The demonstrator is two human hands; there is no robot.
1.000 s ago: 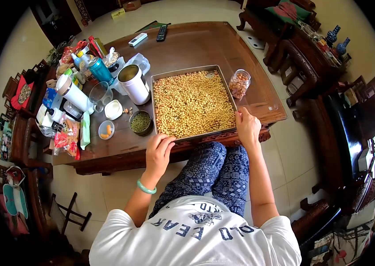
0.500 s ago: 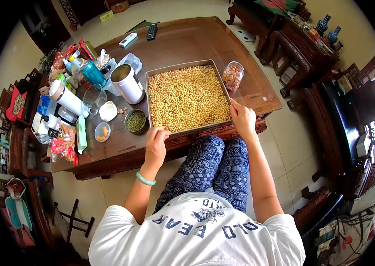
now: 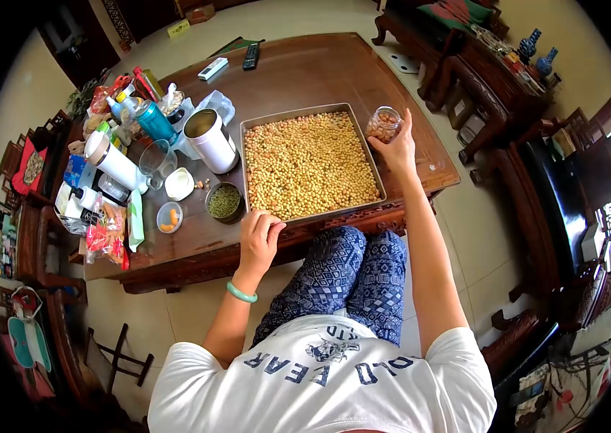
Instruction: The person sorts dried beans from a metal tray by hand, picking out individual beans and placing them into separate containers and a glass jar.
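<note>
A square metal tray (image 3: 313, 109) full of small yellowish beans (image 3: 309, 166) lies at the table's near edge. My left hand (image 3: 257, 242) has its fingers closed at the tray's near left corner, thumb bent inward; a green bangle (image 3: 241, 292) circles that wrist. Beyond the tray's right side stands a clear jar (image 3: 383, 124) of reddish-brown nuts. Around it is my right hand (image 3: 399, 150), thumb on the left and fingers along the right. To the left of the tray, a dark bowl (image 3: 225, 202) holds small green beans.
Left of the tray stand a white canister (image 3: 211, 144), a white lid (image 3: 179, 184), a small tub (image 3: 169, 216), a white flask (image 3: 114, 162) and several bottles and bags. Two remotes (image 3: 250, 56) lie at the far side of the wooden table (image 3: 305, 68).
My right hand has left the tray's near right corner and moved up and away to the jar. The left hand stays at its corner. The view has shifted slightly.
</note>
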